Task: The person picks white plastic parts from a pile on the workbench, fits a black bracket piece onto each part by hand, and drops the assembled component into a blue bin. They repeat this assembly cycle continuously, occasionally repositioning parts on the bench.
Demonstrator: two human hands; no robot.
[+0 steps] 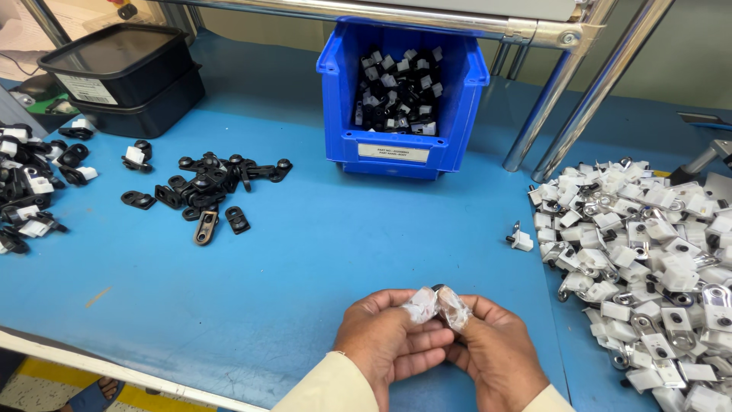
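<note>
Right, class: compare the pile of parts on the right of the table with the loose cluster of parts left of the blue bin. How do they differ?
The right pile is mostly white and silvery; the left cluster is black. The right pile is far larger and heaped; the left cluster is small and lies spread in a single layer. The right pile runs off the frame edge; the left cluster is wholly in view. Both are small parts lying on the blue table.

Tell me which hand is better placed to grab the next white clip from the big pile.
Probably the right hand. The pile of white clips lies on its side of the blue table, close by. The left hand would have to cross over. Both hands now pinch one small part together.
</note>
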